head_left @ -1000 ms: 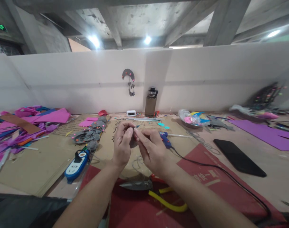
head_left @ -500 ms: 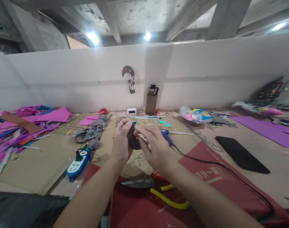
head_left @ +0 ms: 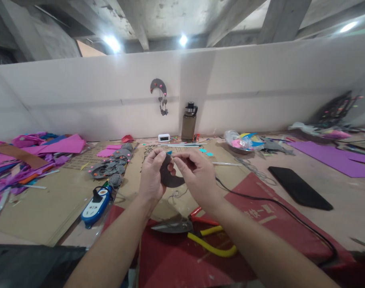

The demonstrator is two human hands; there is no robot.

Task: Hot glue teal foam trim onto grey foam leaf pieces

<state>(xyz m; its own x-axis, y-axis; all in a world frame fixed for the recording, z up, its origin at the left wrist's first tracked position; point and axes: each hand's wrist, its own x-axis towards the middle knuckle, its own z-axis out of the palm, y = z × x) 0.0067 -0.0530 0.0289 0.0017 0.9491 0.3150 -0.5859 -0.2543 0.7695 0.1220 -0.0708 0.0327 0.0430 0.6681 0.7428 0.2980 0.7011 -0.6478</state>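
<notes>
My left hand (head_left: 152,178) is closed around one side of a dark grey crescent-shaped cutout (head_left: 174,182), its thumb near the upper tip. A small blue piece (head_left: 169,153) shows at that tip. Close by, my right hand (head_left: 198,178) has thumb and forefinger pinched beside the upper end of the crescent; what lies between the fingertips is too small to make out. Below both hands, scissors (head_left: 212,248) with yellow and red handles lie on a red sheet (head_left: 167,268). Thin loose string (head_left: 176,195) rests on the cardboard under the crescent.
A blue-and-white power strip (head_left: 95,208) and grey cutouts (head_left: 106,168) lie left. A black cable (head_left: 269,203) crosses the red sheet toward a black phone (head_left: 299,188). Behind stand a bottle (head_left: 188,126) and a small clock (head_left: 163,138). A finished crescent hanging (head_left: 158,86) is on the wall.
My right hand has shifted slightly right and turned, its fingers drawn into a pinch. More of the crescent and the red scissor handle now show. The whole view has shifted a little.
</notes>
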